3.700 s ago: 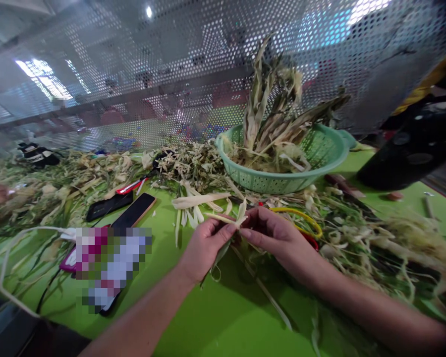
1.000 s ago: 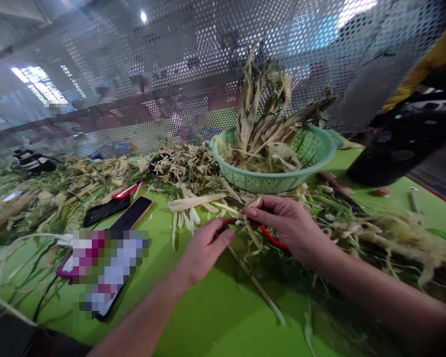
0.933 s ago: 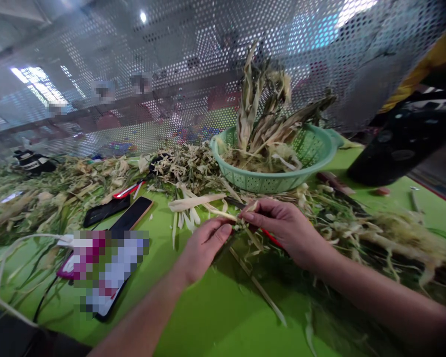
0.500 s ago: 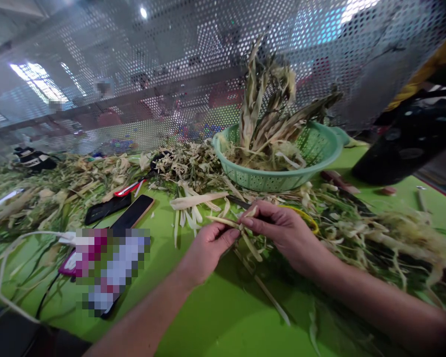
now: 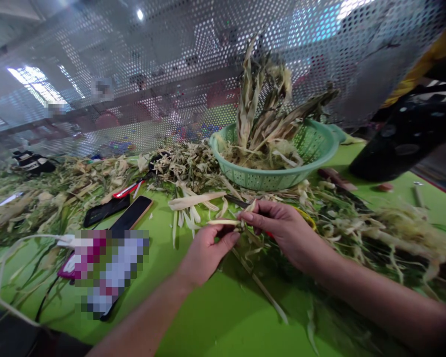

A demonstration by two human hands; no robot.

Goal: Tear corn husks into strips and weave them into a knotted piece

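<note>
Over the green table, my left hand (image 5: 211,248) pinches a pale corn husk strip (image 5: 223,222) between thumb and fingers. My right hand (image 5: 278,220) meets it from the other side, thumb and forefinger closed on the same folded strip. The strip's pale end points left, and a small knot or crossing shows between my fingertips; its detail is too small to tell. Just beyond my hands lie loose husk strips (image 5: 193,202). A long thin strip (image 5: 265,292) rests on the table below them.
A green basket (image 5: 271,179) of dried husks stands behind. Husk scraps (image 5: 189,166) heap at the back and left. Several phones lie left, one a dark phone (image 5: 134,213), near a red cutter (image 5: 128,189) and a white cable (image 5: 7,253). A black cylinder (image 5: 397,139) stands right.
The strip's pale end now lies flatter, and the loose end that hung below my fingers has shifted out of clear sight. Both hands stay close together in nearly the same place.
</note>
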